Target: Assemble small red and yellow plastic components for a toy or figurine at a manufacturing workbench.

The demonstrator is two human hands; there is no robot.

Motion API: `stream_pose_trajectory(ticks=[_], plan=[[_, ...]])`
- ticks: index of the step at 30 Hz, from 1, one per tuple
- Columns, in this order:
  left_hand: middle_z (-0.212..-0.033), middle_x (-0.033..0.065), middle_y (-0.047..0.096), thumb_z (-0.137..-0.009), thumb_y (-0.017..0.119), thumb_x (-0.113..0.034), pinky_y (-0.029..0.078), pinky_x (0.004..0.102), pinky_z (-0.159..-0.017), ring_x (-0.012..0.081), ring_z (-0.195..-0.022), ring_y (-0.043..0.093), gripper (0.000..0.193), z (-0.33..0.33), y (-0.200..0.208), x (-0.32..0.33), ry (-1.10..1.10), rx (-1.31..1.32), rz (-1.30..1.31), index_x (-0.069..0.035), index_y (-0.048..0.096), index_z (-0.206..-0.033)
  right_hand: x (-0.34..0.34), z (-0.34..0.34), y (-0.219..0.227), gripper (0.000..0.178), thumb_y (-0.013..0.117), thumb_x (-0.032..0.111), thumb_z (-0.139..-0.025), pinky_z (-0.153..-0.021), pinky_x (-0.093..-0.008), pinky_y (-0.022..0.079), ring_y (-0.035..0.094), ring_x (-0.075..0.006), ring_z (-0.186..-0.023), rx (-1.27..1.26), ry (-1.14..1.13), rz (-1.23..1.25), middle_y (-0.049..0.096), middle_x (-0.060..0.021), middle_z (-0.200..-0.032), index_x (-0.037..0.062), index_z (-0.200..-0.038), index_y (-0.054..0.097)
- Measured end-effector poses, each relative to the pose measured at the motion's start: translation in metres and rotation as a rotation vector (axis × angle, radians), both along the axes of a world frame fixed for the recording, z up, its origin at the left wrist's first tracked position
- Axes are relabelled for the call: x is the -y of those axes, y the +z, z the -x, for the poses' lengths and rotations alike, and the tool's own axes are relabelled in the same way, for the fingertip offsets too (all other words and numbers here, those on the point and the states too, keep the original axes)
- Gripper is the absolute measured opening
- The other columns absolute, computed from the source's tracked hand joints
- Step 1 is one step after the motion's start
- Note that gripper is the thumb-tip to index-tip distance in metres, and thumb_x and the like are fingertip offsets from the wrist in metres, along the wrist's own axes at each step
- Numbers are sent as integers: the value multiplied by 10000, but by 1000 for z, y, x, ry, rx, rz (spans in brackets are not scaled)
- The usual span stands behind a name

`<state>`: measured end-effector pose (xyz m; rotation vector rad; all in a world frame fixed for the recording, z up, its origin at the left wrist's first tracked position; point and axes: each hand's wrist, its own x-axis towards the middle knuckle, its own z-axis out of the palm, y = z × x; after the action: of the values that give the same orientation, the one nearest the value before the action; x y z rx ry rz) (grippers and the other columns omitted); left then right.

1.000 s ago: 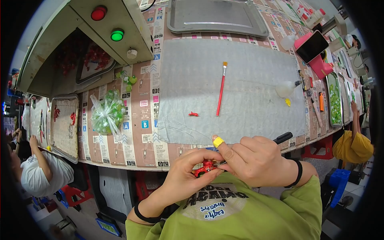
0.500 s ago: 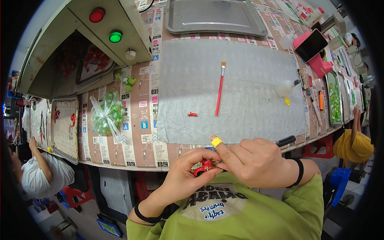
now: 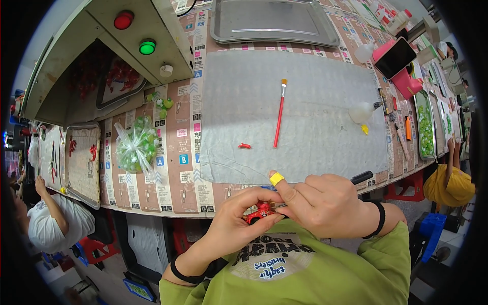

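Note:
Near the table's front edge, my left hand [image 3: 241, 216] pinches a small red toy figure [image 3: 260, 210] between thumb and fingers. My right hand [image 3: 325, 206] is closed round a slim tool; its black handle end [image 3: 362, 177] sticks out behind the knuckles, and a thin metal part by the fingertips meets the red figure. The tool's kind is mostly hidden by the hand. Yellow tape wraps my right thumb. Ahead on the grey cloth [image 3: 239, 96] lie a red-handled paintbrush [image 3: 279, 114] and a small red piece [image 3: 245, 146].
Left stand a metal cabinet [image 3: 168, 35] with red and green lights, a bag of green pieces [image 3: 137, 145] and a tray [image 3: 81, 173]. A metal tray [image 3: 274, 38] lies at the back. Right are a phone [image 3: 395, 58], a squeeze bottle [image 3: 360, 113] and an orange lighter [image 3: 408, 128]. Other people sit either side.
My right hand has turned slightly, and the tool's black handle end now shows less and sits a little further left. The left hand and red figure stay almost still.

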<state>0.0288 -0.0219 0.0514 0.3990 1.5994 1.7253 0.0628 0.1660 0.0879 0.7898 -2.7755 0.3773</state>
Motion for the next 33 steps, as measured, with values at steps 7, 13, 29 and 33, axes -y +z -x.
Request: stream_pose_trajectory(ticks=[7, 13, 29, 33], plan=[[-897, 51, 576, -745, 634, -6, 449, 236, -709, 112, -800, 558, 247, -1, -1, -1, -6, 6, -2, -9, 561, -980, 2, -2, 1, 416, 636, 256, -707, -374, -227, 301, 399, -94, -448, -35, 1, -83, 400, 26, -527, -29, -1008, 603], [-895, 57, 575, -742, 621, -3, 446, 245, -713, 124, -797, 559, 239, -1, -3, -2, -17, -3, 47, -8, 555, -971, 3, -4, -2, 392, 625, 250, -716, -371, -221, 276, 393, -87, -445, -73, -3, -197, 391, 28, -522, -30, -990, 612], [-698, 80, 535, -708, 664, -106, 381, 350, -592, 264, -623, 467, 285, 4, -38, -9, 26, -617, 353, -66, 563, -972, 4, 1, -48, 402, 620, 245, -736, -420, -234, 344, 452, -103, -507, 36, -31, -170, 426, 4, -565, -11, -1044, 578], [-655, 53, 518, -697, 683, -137, 370, 333, -578, 229, -615, 470, 264, 11, -51, -2, 2, -836, 471, -93, 582, -937, -3, 0, -55, 376, 647, 200, -716, -440, -261, 373, 468, -136, -515, 142, -54, 44, 438, -10, -576, 4, -1027, 572]])
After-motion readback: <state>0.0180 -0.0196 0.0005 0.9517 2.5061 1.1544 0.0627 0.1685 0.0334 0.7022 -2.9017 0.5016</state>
